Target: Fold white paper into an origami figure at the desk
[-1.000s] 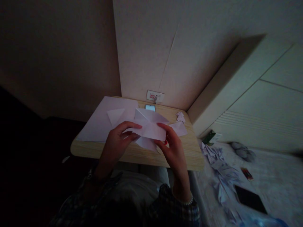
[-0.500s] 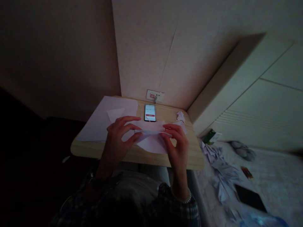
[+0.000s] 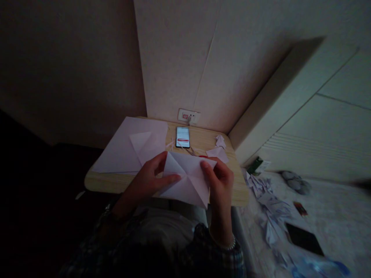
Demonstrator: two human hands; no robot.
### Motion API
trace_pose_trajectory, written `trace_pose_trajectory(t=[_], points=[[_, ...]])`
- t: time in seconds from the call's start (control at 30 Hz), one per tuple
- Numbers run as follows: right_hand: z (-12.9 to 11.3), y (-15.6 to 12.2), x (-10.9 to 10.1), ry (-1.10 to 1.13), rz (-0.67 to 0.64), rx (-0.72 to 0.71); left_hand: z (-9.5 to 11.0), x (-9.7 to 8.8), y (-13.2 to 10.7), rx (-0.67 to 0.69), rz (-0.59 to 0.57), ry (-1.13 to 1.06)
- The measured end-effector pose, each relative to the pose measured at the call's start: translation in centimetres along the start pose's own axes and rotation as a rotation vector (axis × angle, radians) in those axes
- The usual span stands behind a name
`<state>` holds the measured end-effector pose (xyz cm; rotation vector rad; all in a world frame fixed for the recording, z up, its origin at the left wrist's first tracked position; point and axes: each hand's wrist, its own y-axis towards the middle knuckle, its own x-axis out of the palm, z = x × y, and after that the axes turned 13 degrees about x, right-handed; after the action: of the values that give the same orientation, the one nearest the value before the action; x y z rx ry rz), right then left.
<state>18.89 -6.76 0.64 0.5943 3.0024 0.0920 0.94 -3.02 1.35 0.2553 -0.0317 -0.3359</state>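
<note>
A creased square sheet of white paper is held up over the front of the small wooden table, its fold lines crossing near the middle. My left hand grips its left side, thumb on the face and fingers behind. On the right, my right hand pinches the upper right part, with the thumb pressed on the front. Just beyond the sheet, scissors with red handles lie partly covered by it. A phone with a lit screen rests behind them.
A stack of white paper with a folded piece on top covers the left of the table. Folded paper pieces lie at the right. More folded papers and a black tablet-like slab are on the bed. A socket is on the wall.
The paper, earlier bent together between both hands, now lies opened out flat with its creases facing me. Both hands have shifted to its sides, and the scissors now show.
</note>
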Motion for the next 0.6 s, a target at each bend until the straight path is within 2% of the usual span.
trace_pose_trajectory(t=[0.1, 0.2, 0.3, 0.4, 0.5, 0.6], points=[[-0.2, -0.3, 0.6, 0.030, -0.035, 0.026, 0.3, 0.5, -0.1, -0.123, -0.021, -0.057], [-0.3, -0.4, 1.2, 0.019, -0.037, -0.020, 0.3, 0.7, -0.1, -0.154, 0.042, -0.042], [-0.1, -0.2, 1.3, 0.095, 0.024, -0.106, -0.2, 0.6, -0.1, -0.112, 0.149, -0.004], [0.3, 0.2, 1.0, 0.159, 0.085, -0.170, -0.7, 0.5, 0.0, -0.037, 0.314, 0.041], [0.4, 0.4, 0.5, 0.003, 0.086, -0.212, -0.6, 0.5, 0.0, 0.046, 0.453, 0.092], [0.2, 0.3, 0.2, -0.194, 0.011, -0.269, -0.3, 0.6, 0.1, 0.093, 0.488, 0.136]])
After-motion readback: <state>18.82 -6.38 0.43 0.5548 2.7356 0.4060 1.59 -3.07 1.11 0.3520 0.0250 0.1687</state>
